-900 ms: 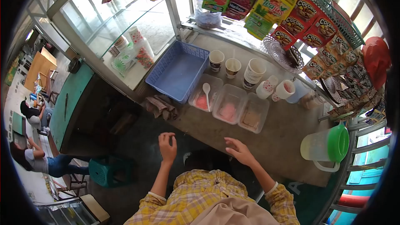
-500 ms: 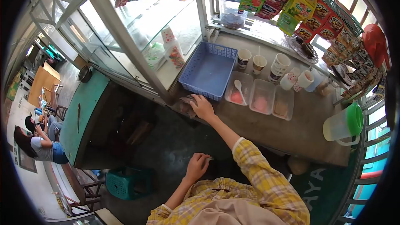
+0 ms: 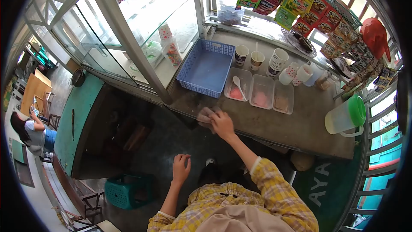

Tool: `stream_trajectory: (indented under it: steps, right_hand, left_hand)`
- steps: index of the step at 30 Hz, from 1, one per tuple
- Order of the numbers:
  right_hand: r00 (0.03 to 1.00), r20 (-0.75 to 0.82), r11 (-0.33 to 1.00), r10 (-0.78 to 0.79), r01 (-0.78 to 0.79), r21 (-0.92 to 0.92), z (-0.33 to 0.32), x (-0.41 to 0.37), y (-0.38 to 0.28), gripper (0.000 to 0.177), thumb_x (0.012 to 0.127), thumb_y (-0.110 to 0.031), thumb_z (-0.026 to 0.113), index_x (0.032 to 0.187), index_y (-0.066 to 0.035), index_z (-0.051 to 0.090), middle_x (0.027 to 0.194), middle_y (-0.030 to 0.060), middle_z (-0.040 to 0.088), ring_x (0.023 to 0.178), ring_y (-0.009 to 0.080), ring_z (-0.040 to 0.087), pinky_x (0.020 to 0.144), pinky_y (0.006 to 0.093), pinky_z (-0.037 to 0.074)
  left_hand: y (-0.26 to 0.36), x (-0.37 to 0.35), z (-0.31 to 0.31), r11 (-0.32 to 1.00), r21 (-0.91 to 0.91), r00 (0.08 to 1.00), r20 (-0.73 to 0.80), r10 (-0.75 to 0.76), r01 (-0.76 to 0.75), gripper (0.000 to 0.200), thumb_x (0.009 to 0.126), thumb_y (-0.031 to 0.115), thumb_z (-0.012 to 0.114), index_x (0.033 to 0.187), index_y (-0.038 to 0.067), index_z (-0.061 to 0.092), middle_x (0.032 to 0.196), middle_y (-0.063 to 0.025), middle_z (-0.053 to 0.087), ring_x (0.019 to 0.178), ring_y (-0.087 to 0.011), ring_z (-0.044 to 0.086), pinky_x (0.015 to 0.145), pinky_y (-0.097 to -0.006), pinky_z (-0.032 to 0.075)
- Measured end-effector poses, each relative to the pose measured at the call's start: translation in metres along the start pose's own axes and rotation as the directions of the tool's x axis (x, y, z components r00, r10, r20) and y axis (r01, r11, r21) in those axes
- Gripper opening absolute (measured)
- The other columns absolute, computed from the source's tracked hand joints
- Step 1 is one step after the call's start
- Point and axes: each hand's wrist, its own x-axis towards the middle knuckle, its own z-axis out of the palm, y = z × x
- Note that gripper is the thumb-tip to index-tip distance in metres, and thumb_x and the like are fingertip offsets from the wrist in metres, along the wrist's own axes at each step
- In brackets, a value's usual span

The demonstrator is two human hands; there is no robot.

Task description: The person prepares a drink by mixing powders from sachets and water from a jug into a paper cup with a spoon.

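My right hand (image 3: 223, 125) is closed around a crumpled, greyish-pink cloth (image 3: 207, 115) at the front edge of the brown counter (image 3: 313, 124). The cloth is a little blurred. A blue plastic basket (image 3: 206, 68) with perforated sides stands just behind that hand. To its right are clear plastic tubs: one with pink contents and a white spoon (image 3: 237, 83), another pink one (image 3: 261, 96), and one with brown contents (image 3: 283, 99). Below the counter edge, my left hand (image 3: 182, 168) hangs over the floor, loosely bent and holding nothing visible.
Paper cups (image 3: 277, 62) line the counter's back, and a green-lidded pitcher (image 3: 345, 116) stands at its right end. Sachets (image 3: 296, 0) hang above. A glass display case (image 3: 146, 38) rises at left. A green stool (image 3: 128, 191) stands on the floor. A person (image 3: 36, 131) sits far left.
My right hand has drawn the cloth away from the basket's corner, rightward and toward me along the counter edge. My left hand has shifted left. The view has turned slightly.
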Motion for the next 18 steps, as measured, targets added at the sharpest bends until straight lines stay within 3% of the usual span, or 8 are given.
stream_trajectory:
  steps: [1, 4, 7, 8, 10, 13, 16, 18]
  right_hand:
    - [0.999, -0.011, 0.998, 0.05, -0.05, 0.041, -0.033, -0.019, 0.002, 0.02, 0.083, -0.017, 0.063, 0.102, -0.014, 0.065, 0.107, 0.0131, 0.06, 0.1, 0.0353, 0.057, 0.084, 0.045, 0.047]
    - [0.963, -0.185, 0.978, 0.198, -0.18, 0.106, -0.125, -0.088, 0.041, 0.036, 0.088, -0.014, 0.058, 0.121, -0.001, 0.055, 0.114, 0.0167, 0.059, 0.11, 0.0355, 0.055, 0.096, 0.0425, 0.042]
    - [0.823, -0.419, 0.891, 0.382, -0.448, -0.068, -0.207, -0.169, 0.118, 0.044, 0.094, -0.021, 0.053, 0.133, -0.001, 0.049, 0.13, 0.0198, 0.053, 0.122, 0.0359, 0.051, 0.104, 0.0424, 0.038]
    - [0.78, -0.491, 0.844, 0.387, -0.514, -0.152, -0.231, -0.193, 0.144, 0.045, 0.094, -0.021, 0.053, 0.134, -0.002, 0.048, 0.128, 0.0214, 0.054, 0.119, 0.038, 0.051, 0.102, 0.0435, 0.039]
    - [0.631, -0.576, 0.691, 0.52, -0.707, -0.152, -0.257, -0.242, 0.206, 0.045, 0.093, -0.021, 0.054, 0.134, -0.002, 0.048, 0.123, 0.023, 0.055, 0.115, 0.0406, 0.053, 0.098, 0.0452, 0.041]
    - [0.476, -0.492, 0.451, 0.729, -0.875, -0.177, -0.266, -0.255, 0.234, 0.047, 0.092, -0.02, 0.054, 0.135, -0.003, 0.046, 0.124, 0.0231, 0.052, 0.113, 0.0426, 0.053, 0.093, 0.0473, 0.044]
    - [0.507, -0.508, 0.441, 0.697, -0.861, -0.254, -0.232, -0.234, 0.23, 0.047, 0.092, -0.021, 0.055, 0.135, -0.003, 0.046, 0.123, 0.0228, 0.051, 0.108, 0.0422, 0.055, 0.09, 0.0474, 0.045]
    - [0.611, -0.473, 0.521, 0.634, -0.79, -0.322, -0.208, -0.213, 0.217, 0.048, 0.089, -0.02, 0.056, 0.133, -0.003, 0.048, 0.119, 0.0221, 0.052, 0.103, 0.0416, 0.056, 0.089, 0.0471, 0.046]
  left_hand:
    - [0.007, 0.003, 0.005, 1.0, -0.02, 1.0, 0.003, -0.001, 0.001, 0.014, 0.084, 0.008, 0.063, 0.097, 0.005, 0.066, 0.095, -0.012, 0.06, 0.094, -0.0315, 0.057, 0.081, -0.0405, 0.047]
    - [0.033, 0.008, 0.026, 0.997, -0.079, 1.0, 0.012, 0.006, -0.005, 0.013, 0.085, 0.008, 0.062, 0.097, 0.005, 0.066, 0.095, -0.0114, 0.06, 0.094, -0.0311, 0.057, 0.082, -0.0404, 0.047]
    - [0.056, 0.009, 0.047, 0.993, -0.111, 0.998, 0.048, 0.045, -0.039, 0.013, 0.086, 0.008, 0.062, 0.097, 0.004, 0.066, 0.094, -0.0114, 0.06, 0.093, -0.0308, 0.057, 0.081, -0.04, 0.048]
    - [0.062, 0.008, 0.052, 0.991, -0.127, 0.996, 0.064, 0.059, -0.05, 0.013, 0.086, 0.009, 0.062, 0.097, 0.004, 0.066, 0.094, -0.0115, 0.059, 0.093, -0.0306, 0.057, 0.08, -0.04, 0.048]
    - [0.071, 0.005, 0.062, 0.985, -0.158, 0.992, 0.099, 0.085, -0.068, 0.013, 0.086, 0.009, 0.062, 0.097, 0.004, 0.066, 0.093, -0.0116, 0.059, 0.092, -0.0303, 0.057, 0.08, -0.0401, 0.048]
    - [0.077, 0.002, 0.067, 0.985, -0.162, 0.987, 0.134, 0.089, -0.067, 0.012, 0.086, 0.009, 0.063, 0.096, 0.003, 0.067, 0.093, -0.0114, 0.058, 0.091, -0.0295, 0.057, 0.079, -0.0403, 0.048]
    - [0.077, 0.001, 0.063, 0.986, -0.157, 0.99, 0.123, 0.069, -0.049, 0.012, 0.086, 0.008, 0.063, 0.096, 0.003, 0.067, 0.093, -0.0113, 0.058, 0.091, -0.0293, 0.057, 0.079, -0.0402, 0.048]
    - [0.071, 0.002, 0.059, 0.988, -0.147, 0.994, 0.097, 0.057, -0.042, 0.012, 0.086, 0.008, 0.063, 0.096, 0.003, 0.067, 0.093, -0.0113, 0.059, 0.091, -0.0294, 0.057, 0.079, -0.0401, 0.048]
